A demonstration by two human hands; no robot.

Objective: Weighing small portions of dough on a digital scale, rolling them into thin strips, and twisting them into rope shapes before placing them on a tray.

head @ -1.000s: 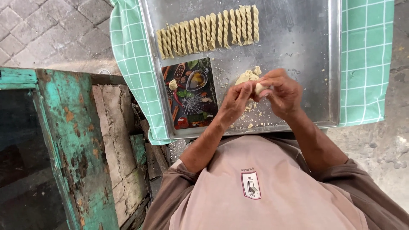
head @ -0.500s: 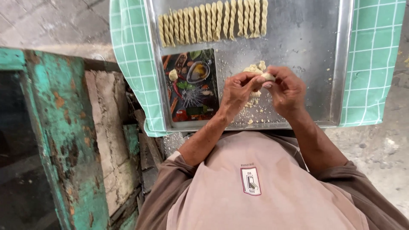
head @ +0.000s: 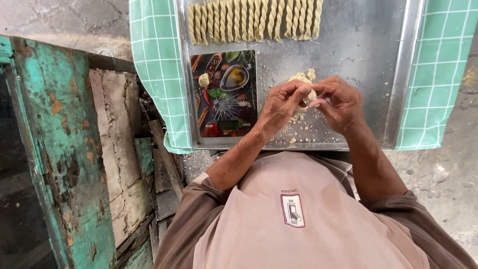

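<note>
My left hand (head: 281, 105) and my right hand (head: 339, 103) meet fingertip to fingertip over a metal tray (head: 368, 74), pinching a small piece of pale dough (head: 309, 95) between them. Just beyond the fingers a crumbly dough lump (head: 301, 77) lies on the tray. A row of several twisted dough sticks (head: 254, 20) lines the tray's far edge. Left of my hands a flat board printed with spices (head: 224, 94) rests in the tray, with a small dough ball (head: 203, 79) on it.
A green checked cloth (head: 154, 60) lies under the tray and hangs over both sides. Dough crumbs (head: 298, 132) dot the tray near my hands. A worn turquoise wooden frame (head: 64, 149) stands at the left, and grey paving (head: 448, 164) shows at the right.
The view has shifted, so the tray sits higher and further right in the picture. My hands stay together over the tray, still working the small dough piece.
</note>
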